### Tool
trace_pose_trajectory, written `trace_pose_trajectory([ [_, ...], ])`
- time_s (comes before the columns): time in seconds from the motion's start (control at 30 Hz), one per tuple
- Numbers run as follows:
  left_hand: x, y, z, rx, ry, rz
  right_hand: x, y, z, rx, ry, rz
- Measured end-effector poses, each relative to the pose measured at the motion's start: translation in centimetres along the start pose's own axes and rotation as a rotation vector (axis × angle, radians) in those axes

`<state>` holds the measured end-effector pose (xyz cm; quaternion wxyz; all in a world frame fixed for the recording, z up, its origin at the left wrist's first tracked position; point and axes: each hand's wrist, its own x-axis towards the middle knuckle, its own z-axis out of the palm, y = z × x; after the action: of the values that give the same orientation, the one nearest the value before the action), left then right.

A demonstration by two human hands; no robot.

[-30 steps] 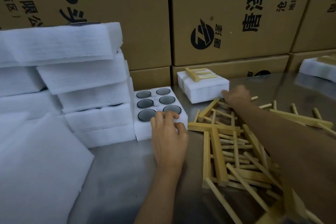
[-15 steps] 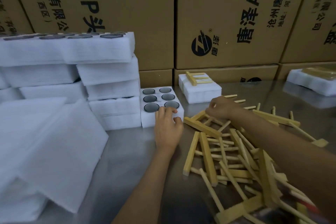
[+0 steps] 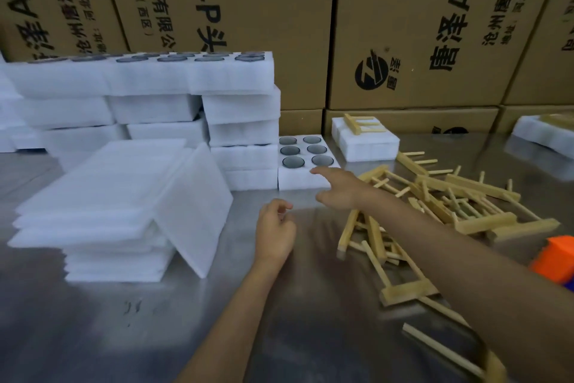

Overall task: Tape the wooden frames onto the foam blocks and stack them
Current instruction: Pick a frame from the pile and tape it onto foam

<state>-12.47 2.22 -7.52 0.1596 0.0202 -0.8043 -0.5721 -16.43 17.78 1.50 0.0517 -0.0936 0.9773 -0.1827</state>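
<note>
Two hands free: right hand (image 3: pixel 338 190) reaches, fingers extended, to the six-hole foam block (image 3: pixel 306 165); left hand (image 3: pixel 275 232) loosely curled, empty, frames (image 3: pixel 435 196) piled alongside for pickup.

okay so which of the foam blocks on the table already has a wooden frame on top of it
The small foam block against the cardboard boxes, just right of the six-hole foam block, carries a wooden frame. A blurred block at the far right edge may too; the stacked ones carry none.
</note>
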Motion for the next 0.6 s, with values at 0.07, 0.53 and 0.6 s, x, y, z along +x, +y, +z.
trace_pose_trajectory([
  [0.07, 0.6, -0.6, -1.4, -0.128, 0.003, -0.098, 1.1, -0.2, 0.3, -0.091, 0.012, 0.008],
  [0.53, 2.5, -1.1, -1.8, -0.517, 0.033, -0.224, 8.6, -1.8, 3.9, -0.402, 0.288, 0.148],
  [0.6, 2.5, -1.1, -2.0, -0.504, 0.03, -0.229, 7.8, -2.5, 3.2, -0.351, 0.35, 0.178],
])
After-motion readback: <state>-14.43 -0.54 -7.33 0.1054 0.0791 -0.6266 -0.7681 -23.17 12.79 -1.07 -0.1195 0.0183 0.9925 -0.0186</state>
